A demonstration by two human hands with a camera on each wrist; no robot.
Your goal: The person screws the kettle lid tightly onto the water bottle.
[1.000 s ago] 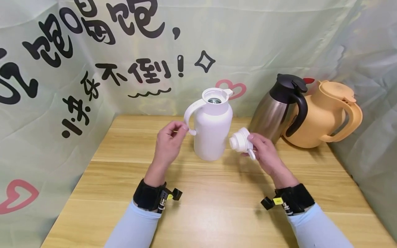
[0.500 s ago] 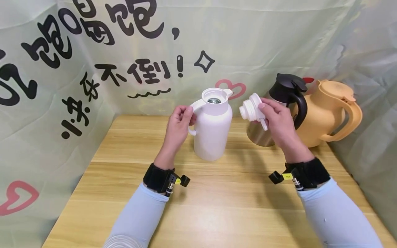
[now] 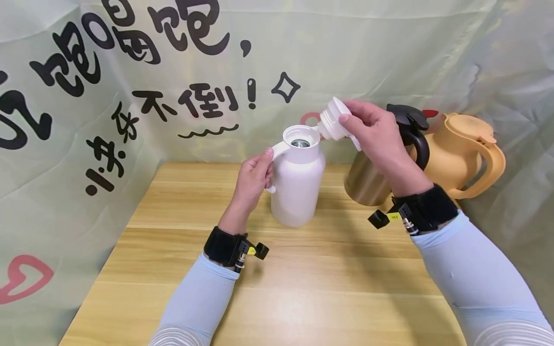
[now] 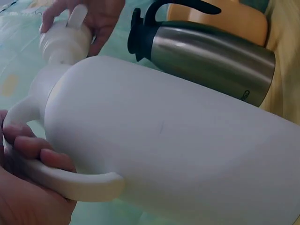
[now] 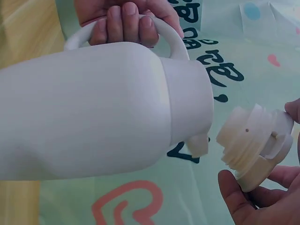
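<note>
A white thermos jug (image 3: 297, 187) stands upright on the table, its round mouth uncovered and a shiny liner visible inside. My left hand (image 3: 253, 178) grips the jug's handle (image 4: 93, 186), several fingers curled round it in the left wrist view. Up by the spout, my right hand (image 3: 374, 127) pinches a white screw stopper (image 3: 333, 120) between thumb and fingers. The stopper is tilted, its threaded end pointing toward the jug. In the right wrist view a small gap separates the threaded stopper (image 5: 248, 136) from the jug's neck (image 5: 190, 93).
Behind my right hand stands a steel jug (image 3: 368, 180) with a black lid and handle, partly hidden by the forearm. An orange jug (image 3: 459, 154) is beside it at the right. A printed cloth (image 3: 381, 53) hangs behind the wooden table (image 3: 298, 278).
My left hand has risen from the handle's lower end and now grips it. The right hand has lifted the stopper from beside the jug's body to near its mouth.
</note>
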